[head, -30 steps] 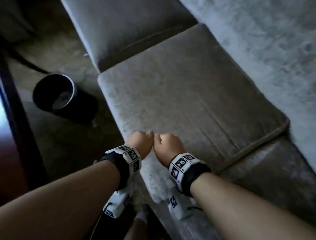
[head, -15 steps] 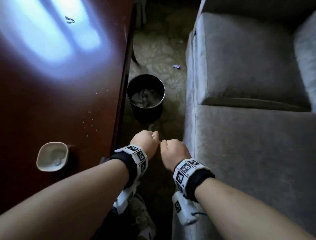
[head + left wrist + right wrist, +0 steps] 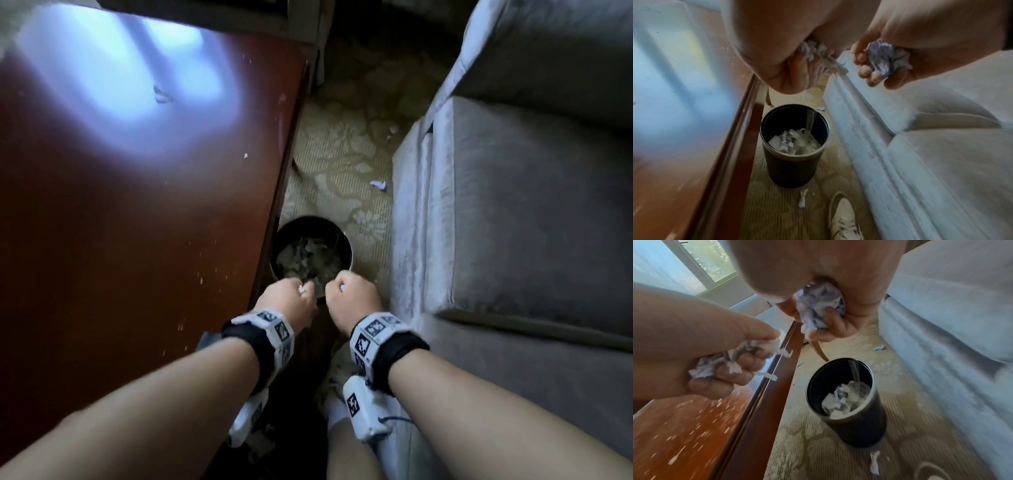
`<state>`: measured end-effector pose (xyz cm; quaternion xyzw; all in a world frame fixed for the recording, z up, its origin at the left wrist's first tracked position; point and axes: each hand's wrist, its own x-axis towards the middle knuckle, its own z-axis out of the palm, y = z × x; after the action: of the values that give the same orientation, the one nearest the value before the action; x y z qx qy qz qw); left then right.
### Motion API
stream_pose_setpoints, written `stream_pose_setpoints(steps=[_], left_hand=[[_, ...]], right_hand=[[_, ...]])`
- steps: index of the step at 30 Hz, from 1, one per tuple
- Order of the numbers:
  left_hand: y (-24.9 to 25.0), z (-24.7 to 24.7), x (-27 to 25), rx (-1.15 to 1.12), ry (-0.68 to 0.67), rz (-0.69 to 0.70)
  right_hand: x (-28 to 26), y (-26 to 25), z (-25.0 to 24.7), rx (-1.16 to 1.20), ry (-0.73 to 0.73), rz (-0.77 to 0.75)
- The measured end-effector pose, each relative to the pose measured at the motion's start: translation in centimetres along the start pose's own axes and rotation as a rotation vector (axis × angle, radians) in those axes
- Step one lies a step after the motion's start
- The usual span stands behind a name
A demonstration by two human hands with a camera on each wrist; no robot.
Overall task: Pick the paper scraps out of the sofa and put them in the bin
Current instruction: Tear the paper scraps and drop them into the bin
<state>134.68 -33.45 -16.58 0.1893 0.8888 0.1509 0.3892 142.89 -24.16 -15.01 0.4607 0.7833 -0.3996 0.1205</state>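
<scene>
Patterned carpet (image 3: 342, 164) runs as a narrow strip between a dark wooden table (image 3: 137, 222) and the grey sofa (image 3: 513, 222), and over that strip both fists are held side by side. The left hand (image 3: 286, 301) is clenched round a wad of crumpled paper scraps (image 3: 731, 356), some ends sticking out between the fingers; the right hand (image 3: 352, 301) is closed round a tighter ball of scraps (image 3: 818, 309). Both are held knuckles-up above the near rim of the black bin (image 3: 795, 146), presumably so the paper falls straight in once released. Crumpled paper is already seen in the bin. A few stray scraps (image 3: 802, 198) lie on the carpet beside the bin and against the sofa's front edge. A window is glimpsed beyond the table.
</scene>
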Motion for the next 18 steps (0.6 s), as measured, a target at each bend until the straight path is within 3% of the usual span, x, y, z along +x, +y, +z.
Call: stream_pose_setpoints(steps=[8, 14, 18], left_hand=[[2.3, -2.4, 9.7, 0.031, -0.012, -0.061], [2.5, -3.3, 12.8, -0.031, -0.024, -0.124], [2.9, -4.6, 14.4, -0.024, -0.030, -0.087]], right_hand=[[11.4, -2.7, -1.3, -0.054, -0.095, -0.081], [14.2, -3.3, -1.4, 0.052, -0.220, -0.052], [15.5, -3.2, -1.5, 0.058, -0.222, -0.078]])
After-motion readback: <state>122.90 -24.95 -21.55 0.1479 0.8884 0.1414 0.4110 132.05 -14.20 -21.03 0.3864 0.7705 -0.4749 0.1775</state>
